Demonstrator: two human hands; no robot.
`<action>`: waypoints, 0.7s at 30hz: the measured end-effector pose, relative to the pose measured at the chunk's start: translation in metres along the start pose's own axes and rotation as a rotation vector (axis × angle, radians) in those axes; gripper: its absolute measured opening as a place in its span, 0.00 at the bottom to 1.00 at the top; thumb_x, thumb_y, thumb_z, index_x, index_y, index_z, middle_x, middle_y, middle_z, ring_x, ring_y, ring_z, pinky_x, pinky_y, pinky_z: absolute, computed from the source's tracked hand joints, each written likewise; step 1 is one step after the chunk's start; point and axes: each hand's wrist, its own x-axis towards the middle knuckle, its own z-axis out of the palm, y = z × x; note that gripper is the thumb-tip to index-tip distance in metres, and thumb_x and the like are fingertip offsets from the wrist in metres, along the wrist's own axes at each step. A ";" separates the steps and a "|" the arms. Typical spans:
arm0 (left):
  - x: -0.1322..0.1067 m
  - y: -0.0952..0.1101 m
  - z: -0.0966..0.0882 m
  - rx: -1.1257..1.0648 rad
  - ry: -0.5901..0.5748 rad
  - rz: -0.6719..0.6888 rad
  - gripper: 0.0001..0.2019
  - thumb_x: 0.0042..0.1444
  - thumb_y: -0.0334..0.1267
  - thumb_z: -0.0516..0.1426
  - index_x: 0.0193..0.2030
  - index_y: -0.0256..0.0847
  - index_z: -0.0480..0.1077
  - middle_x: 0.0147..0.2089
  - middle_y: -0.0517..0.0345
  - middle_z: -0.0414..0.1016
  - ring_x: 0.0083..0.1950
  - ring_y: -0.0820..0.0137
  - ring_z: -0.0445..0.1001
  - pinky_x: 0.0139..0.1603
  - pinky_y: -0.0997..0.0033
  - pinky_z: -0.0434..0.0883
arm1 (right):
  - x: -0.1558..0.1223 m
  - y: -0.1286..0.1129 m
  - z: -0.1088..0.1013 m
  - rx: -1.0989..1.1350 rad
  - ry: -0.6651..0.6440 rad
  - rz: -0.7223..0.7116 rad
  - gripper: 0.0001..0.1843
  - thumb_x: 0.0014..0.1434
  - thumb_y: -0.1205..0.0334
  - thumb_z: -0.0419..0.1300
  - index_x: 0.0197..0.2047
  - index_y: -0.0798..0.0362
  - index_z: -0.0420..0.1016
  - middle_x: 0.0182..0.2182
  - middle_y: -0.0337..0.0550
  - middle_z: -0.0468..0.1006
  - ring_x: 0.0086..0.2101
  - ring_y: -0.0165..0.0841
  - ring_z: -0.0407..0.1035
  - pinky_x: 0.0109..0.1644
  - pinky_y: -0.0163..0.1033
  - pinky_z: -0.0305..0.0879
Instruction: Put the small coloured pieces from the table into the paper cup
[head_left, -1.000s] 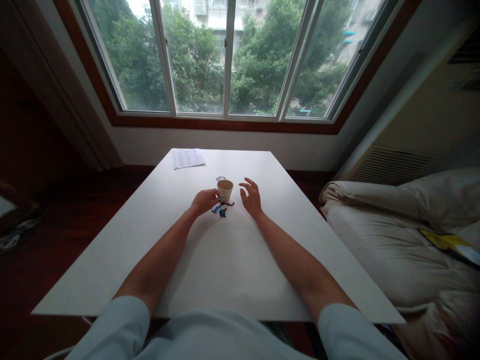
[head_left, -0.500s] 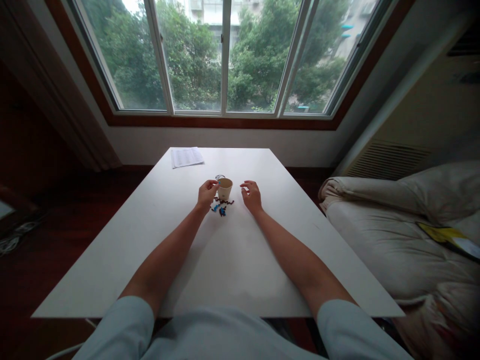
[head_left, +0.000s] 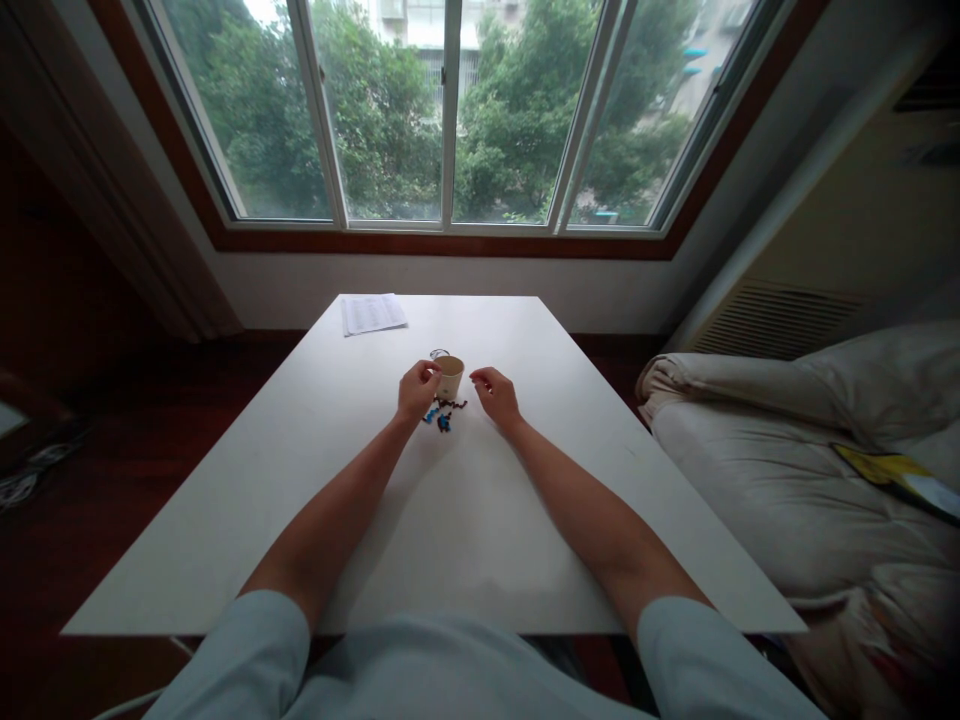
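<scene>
My upright cup (head_left: 450, 381) hides its bottom; small pieces (head_left: 444, 424) lie at six o'clock, left hand (head_left: 416, 391) at nine, right hand (head_left: 497, 394) at three, grips unclear.

You have daylight from the far sliding window (head_left: 390, 130), laying a pale sheen on the counter (head_left: 487, 530) and faint shadows beside your forearms (head_left: 345, 490); left and right edges look dim, stretched and soft.

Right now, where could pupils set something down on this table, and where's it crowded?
The white table is bare between the forearms, nearer than the blue and dark pieces, and from right forearm to right edge. It's crowded around the cup: pieces in front, left hand and right hand either side.
</scene>
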 end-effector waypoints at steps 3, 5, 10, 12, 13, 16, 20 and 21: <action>0.001 0.000 -0.006 0.004 -0.006 0.008 0.11 0.57 0.44 0.55 0.42 0.42 0.73 0.24 0.65 0.63 0.25 0.75 0.63 0.27 0.77 0.60 | -0.003 -0.008 0.000 -0.015 -0.115 -0.012 0.13 0.60 0.62 0.52 0.41 0.52 0.78 0.26 0.39 0.74 0.26 0.31 0.64 0.34 0.35 0.62; 0.002 -0.001 -0.011 0.031 -0.021 0.020 0.12 0.57 0.44 0.54 0.42 0.41 0.73 0.24 0.65 0.64 0.25 0.75 0.63 0.27 0.77 0.60 | -0.005 -0.012 0.001 -0.010 -0.208 -0.051 0.12 0.58 0.63 0.53 0.38 0.52 0.78 0.23 0.36 0.71 0.24 0.29 0.61 0.31 0.34 0.58; 0.002 -0.008 -0.027 0.298 -0.239 0.111 0.12 0.57 0.44 0.55 0.40 0.40 0.76 0.28 0.61 0.72 0.28 0.73 0.67 0.30 0.75 0.60 | -0.008 -0.016 0.007 0.014 -0.514 -0.156 0.07 0.55 0.61 0.56 0.29 0.54 0.72 0.21 0.33 0.66 0.24 0.26 0.56 0.30 0.32 0.50; 0.002 -0.011 -0.034 0.456 -0.331 0.165 0.10 0.56 0.43 0.56 0.38 0.42 0.77 0.31 0.58 0.76 0.31 0.71 0.69 0.31 0.74 0.60 | -0.009 -0.017 0.008 -0.011 -0.613 -0.168 0.09 0.54 0.57 0.58 0.28 0.54 0.69 0.21 0.32 0.65 0.24 0.25 0.55 0.30 0.32 0.48; 0.003 -0.014 -0.037 0.521 -0.363 0.179 0.10 0.56 0.43 0.57 0.37 0.42 0.77 0.33 0.57 0.77 0.32 0.71 0.70 0.32 0.74 0.59 | -0.009 -0.018 0.009 -0.030 -0.649 -0.174 0.11 0.54 0.56 0.59 0.27 0.54 0.67 0.21 0.32 0.64 0.24 0.25 0.54 0.30 0.32 0.47; 0.007 -0.021 -0.048 0.612 -0.440 0.165 0.12 0.57 0.45 0.56 0.39 0.43 0.78 0.34 0.56 0.78 0.33 0.70 0.71 0.31 0.73 0.59 | -0.009 -0.020 0.009 -0.104 -0.730 -0.198 0.14 0.54 0.52 0.61 0.28 0.53 0.66 0.21 0.32 0.65 0.24 0.25 0.54 0.30 0.33 0.45; 0.010 -0.027 -0.055 0.632 -0.539 0.166 0.12 0.57 0.44 0.56 0.41 0.43 0.78 0.36 0.56 0.79 0.34 0.70 0.72 0.32 0.74 0.60 | -0.009 -0.022 0.008 -0.219 -0.750 -0.200 0.16 0.54 0.49 0.63 0.29 0.52 0.67 0.22 0.33 0.66 0.24 0.26 0.55 0.30 0.34 0.43; 0.009 -0.028 -0.054 0.631 -0.559 0.176 0.12 0.56 0.44 0.56 0.40 0.43 0.78 0.36 0.56 0.79 0.34 0.70 0.72 0.32 0.74 0.60 | -0.010 -0.023 0.008 -0.230 -0.745 -0.197 0.15 0.55 0.49 0.63 0.29 0.52 0.67 0.22 0.33 0.67 0.24 0.26 0.55 0.30 0.34 0.43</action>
